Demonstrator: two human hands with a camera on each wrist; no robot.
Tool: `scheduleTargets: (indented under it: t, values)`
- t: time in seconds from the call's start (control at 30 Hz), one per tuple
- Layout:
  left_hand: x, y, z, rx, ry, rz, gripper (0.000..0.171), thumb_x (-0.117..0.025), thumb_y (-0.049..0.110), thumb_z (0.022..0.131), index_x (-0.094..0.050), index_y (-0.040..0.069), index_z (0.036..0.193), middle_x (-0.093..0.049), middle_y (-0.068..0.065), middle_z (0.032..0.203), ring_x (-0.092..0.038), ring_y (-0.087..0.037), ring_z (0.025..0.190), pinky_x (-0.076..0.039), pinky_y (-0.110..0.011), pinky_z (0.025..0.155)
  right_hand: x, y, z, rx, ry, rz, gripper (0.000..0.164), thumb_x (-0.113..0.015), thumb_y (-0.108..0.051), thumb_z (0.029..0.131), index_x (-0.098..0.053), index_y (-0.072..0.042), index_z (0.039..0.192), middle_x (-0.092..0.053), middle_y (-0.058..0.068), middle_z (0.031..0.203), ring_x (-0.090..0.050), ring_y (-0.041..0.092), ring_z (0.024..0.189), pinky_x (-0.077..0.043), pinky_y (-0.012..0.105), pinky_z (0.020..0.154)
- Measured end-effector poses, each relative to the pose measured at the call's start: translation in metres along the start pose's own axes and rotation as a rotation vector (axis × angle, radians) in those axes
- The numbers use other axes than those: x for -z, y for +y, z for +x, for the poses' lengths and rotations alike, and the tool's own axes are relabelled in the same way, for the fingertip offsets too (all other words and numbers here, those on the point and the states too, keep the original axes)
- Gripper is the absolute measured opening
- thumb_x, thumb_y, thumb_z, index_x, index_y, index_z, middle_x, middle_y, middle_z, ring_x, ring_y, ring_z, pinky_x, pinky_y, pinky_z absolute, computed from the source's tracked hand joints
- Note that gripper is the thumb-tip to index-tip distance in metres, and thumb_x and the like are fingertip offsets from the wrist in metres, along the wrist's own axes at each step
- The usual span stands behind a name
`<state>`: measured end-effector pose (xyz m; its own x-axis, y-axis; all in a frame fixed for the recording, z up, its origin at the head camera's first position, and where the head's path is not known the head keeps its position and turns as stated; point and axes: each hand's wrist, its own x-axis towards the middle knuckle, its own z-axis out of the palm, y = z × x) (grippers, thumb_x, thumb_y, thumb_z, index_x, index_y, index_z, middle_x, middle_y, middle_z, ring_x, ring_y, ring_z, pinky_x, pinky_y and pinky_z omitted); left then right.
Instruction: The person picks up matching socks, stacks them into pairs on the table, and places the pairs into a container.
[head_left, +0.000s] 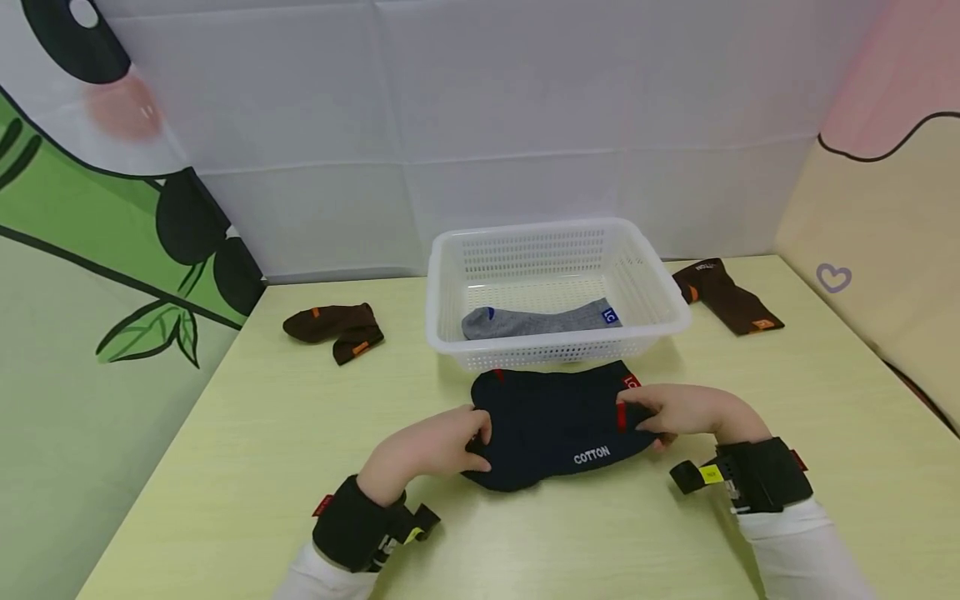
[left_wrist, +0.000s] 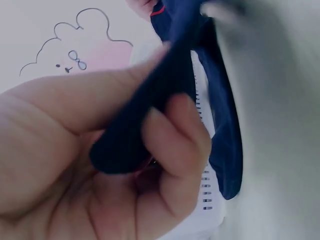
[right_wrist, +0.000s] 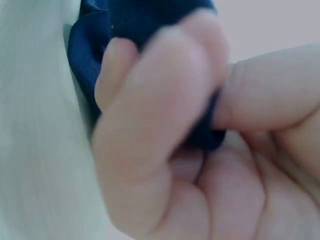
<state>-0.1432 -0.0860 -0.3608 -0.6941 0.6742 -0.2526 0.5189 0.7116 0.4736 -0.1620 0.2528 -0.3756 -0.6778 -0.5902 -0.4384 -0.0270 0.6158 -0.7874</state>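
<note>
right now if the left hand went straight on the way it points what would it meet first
The left hand would meet the dark sock first: it already pinches the sock's left end and points across it. Depth is unclear, so it might skim over or bunch it.

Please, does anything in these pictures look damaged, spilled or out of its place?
Nothing looks spilled, and the held navy socks show no visible tear. Only mildly odd: one bent brown sock lies left of the white basket, a similar brown one right of it, apart like a split pair.
</note>
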Motion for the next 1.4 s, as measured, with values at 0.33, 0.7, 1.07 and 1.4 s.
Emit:
scheduleTargets:
  t: [0.33, 0.7, 1.07, 1.4]
  values:
    - [-0.003, 0.0, 0.004, 0.033, -0.085, -0.033, 0.021, -0.072, 0.014, 0.083, -0.052, 0.009, 0.088, -0.046, 0.0, 0.08, -0.043, -0.014, 0.073, -0.037, -0.028, 0.068, 0.001, 0.0, -0.003, -0.077, -0.043, -0.029, 0.023, -0.052, 0.007, 0.087, -0.053, 0.0, 0.109, -0.054, 0.007, 0.094, -0.053, 0.01, 0.056, -0.05, 0.023, 0.057]
    - [-0.016, 0.01, 0.005, 0.118, -0.013, 0.11, 0.023, -0.076, 0.012, 0.079, -0.053, 0.01, 0.084, -0.04, -0.006, 0.09, -0.043, -0.019, 0.077, -0.038, -0.031, 0.068, 0.001, 0.0, 0.001, -0.132, 0.096, -0.261, 0.03, -0.071, -0.004, 0.078, -0.043, -0.01, 0.067, -0.037, -0.004, 0.059, -0.037, 0.01, 0.048, -0.033, 0.023, 0.05]
    - [-0.028, 0.015, 0.012, 0.094, 0.063, 0.304, 0.029, -0.071, 0.032, 0.084, -0.055, 0.009, 0.082, -0.034, -0.005, 0.091, -0.032, -0.021, 0.085, -0.031, -0.03, 0.072, -0.001, -0.005, 0.003, 0.074, 0.176, -0.337, 0.026, -0.073, -0.005, 0.077, -0.05, -0.009, 0.065, -0.038, -0.007, 0.057, -0.038, 0.008, 0.054, -0.034, 0.023, 0.054]
    - [-0.034, 0.021, 0.013, 0.103, 0.065, 0.33, 0.043, -0.075, 0.035, 0.079, -0.058, 0.004, 0.105, -0.046, -0.008, 0.095, -0.042, -0.021, 0.086, -0.042, -0.032, 0.071, -0.016, -0.01, 0.011, 0.023, 0.159, -0.408, 0.036, -0.083, -0.01, 0.067, -0.047, -0.009, 0.068, -0.043, -0.006, 0.06, -0.041, 0.009, 0.055, -0.034, 0.024, 0.054]
